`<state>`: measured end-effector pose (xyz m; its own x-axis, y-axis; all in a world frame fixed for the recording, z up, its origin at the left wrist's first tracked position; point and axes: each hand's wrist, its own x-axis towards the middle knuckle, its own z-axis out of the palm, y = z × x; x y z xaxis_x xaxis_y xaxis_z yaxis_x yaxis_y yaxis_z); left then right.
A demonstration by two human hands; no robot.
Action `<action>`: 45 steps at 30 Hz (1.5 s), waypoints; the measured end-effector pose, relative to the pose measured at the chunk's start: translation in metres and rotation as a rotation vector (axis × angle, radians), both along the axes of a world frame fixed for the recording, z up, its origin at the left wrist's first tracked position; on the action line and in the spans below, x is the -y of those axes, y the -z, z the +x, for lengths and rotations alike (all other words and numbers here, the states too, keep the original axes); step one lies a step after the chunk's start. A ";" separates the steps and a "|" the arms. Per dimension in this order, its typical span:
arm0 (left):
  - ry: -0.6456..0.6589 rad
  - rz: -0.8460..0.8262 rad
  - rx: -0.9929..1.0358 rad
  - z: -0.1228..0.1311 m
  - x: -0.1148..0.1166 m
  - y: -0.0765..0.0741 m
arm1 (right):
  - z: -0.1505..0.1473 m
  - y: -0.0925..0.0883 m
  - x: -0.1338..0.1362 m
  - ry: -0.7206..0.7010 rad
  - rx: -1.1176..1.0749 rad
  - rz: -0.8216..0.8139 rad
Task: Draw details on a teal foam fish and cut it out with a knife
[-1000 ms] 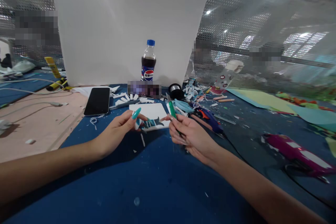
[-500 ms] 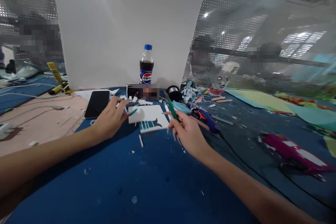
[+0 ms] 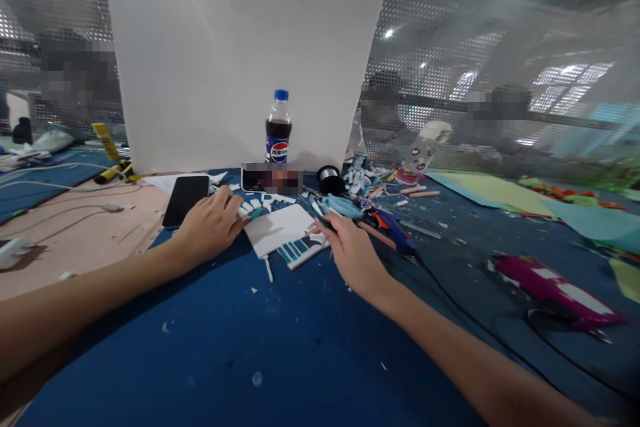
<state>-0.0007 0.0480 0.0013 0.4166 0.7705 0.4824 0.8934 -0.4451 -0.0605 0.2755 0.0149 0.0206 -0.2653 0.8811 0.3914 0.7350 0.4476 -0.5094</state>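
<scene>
My right hand [image 3: 357,257] is closed around a slim green pen-like tool [image 3: 323,219], over the right side of a small white board [image 3: 277,230]. A strip with blue squares like a keyboard [image 3: 295,251] and a dark shape lies along the board's near right side; my right fingers partly hide it. My left hand [image 3: 213,220] is closed at the board's left edge, its fingertips on a small teal-green piece [image 3: 255,215] whose kind I cannot make out. Beside the left hand lies a dark-screened phone [image 3: 186,201]. White scraps [image 3: 269,202] lie behind the board.
A cola bottle [image 3: 279,130] stands behind a propped phone [image 3: 273,179], before a tall white panel [image 3: 240,47]. A wire spool [image 3: 330,180], scrap pile [image 3: 364,180], blue glue gun [image 3: 397,230] with cord and magenta tool [image 3: 555,287] are at right.
The board is turned, with its keyboard-like strip shifted right and nearer me. My right hand has lowered the green tool toward it; my left hand has stayed near the board's left edge.
</scene>
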 end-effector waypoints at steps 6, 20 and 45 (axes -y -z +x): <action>0.100 0.100 0.178 0.005 0.011 -0.003 | 0.001 -0.006 0.002 -0.095 -0.225 -0.139; 0.368 -0.831 1.215 0.031 0.036 -0.005 | -0.007 -0.009 0.007 -0.085 -0.446 -0.452; 0.186 -0.572 0.937 0.030 0.038 0.001 | -0.007 -0.011 0.016 -0.204 -0.579 -0.623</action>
